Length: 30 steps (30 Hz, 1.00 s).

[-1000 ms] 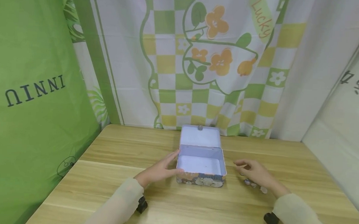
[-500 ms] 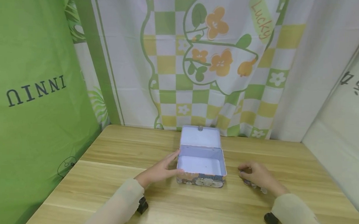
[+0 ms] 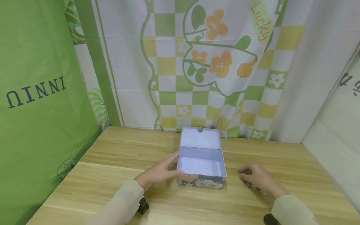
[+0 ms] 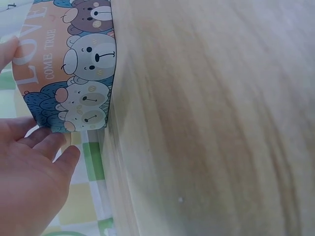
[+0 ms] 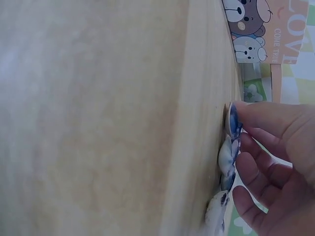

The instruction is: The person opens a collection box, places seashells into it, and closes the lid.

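Note:
A hinged tin box (image 3: 200, 181) with cartoon bears on its front stands on the table with its lid (image 3: 200, 138) raised. My left hand (image 3: 161, 169) rests against the box's left side, its thumb by the front corner. To the right of the box, my right hand (image 3: 257, 176) pinches a small shell (image 5: 231, 120) between thumb and finger, low over the table. Several more shells (image 5: 226, 157) lie in a row under that hand, partly hidden by it in the head view. They look whitish with bluish patches.
The wooden table (image 3: 193, 211) ends at a checked, flower-printed curtain (image 3: 185, 75) behind the box. A green cloth (image 3: 38, 135) hangs at the left, a pale one (image 3: 343, 134) at the right. A dark wrist device (image 3: 143, 205) shows below the left sleeve.
My right hand has moved slightly right and down onto the nearest shell, and its fingertips have come together there. My left hand and the box stay put.

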{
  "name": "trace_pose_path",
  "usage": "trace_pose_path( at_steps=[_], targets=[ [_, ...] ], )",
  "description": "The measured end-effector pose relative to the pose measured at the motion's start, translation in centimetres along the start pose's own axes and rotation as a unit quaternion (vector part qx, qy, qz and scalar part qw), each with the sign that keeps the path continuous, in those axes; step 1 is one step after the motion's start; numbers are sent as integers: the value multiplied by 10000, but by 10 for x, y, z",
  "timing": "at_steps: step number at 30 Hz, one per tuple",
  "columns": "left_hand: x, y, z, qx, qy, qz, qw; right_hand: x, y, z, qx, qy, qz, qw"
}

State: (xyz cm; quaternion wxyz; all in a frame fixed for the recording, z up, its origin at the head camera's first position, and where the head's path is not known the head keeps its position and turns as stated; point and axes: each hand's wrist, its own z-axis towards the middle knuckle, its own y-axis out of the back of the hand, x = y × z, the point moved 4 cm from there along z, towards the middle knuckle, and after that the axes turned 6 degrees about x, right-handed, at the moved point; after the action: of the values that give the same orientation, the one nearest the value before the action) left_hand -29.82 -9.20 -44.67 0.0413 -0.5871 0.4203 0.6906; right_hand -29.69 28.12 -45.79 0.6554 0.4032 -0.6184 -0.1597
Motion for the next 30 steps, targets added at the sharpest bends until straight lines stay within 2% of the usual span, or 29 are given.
trace_pose_path(
  at_steps=[8,14,19,23,30],
  targets=[
    [0,2,3,-19,-190,205,9996,4,5,0,-91,143,-211,9996],
    [1,0,2,-74,-143,86,9998,12,11,-1,-157,154,-268,9994],
    [0,-1,1,-33,-78,-44,10000,28,21,-5,-282,409,-417,9979],
    [0,-1,1,-6,-21,-51,10000,43,28,-7,-577,809,-889,9911],
    [1,-1,2,-30,-55,25,10000,64,32,-6,-773,994,-1099,9859]
  ],
)
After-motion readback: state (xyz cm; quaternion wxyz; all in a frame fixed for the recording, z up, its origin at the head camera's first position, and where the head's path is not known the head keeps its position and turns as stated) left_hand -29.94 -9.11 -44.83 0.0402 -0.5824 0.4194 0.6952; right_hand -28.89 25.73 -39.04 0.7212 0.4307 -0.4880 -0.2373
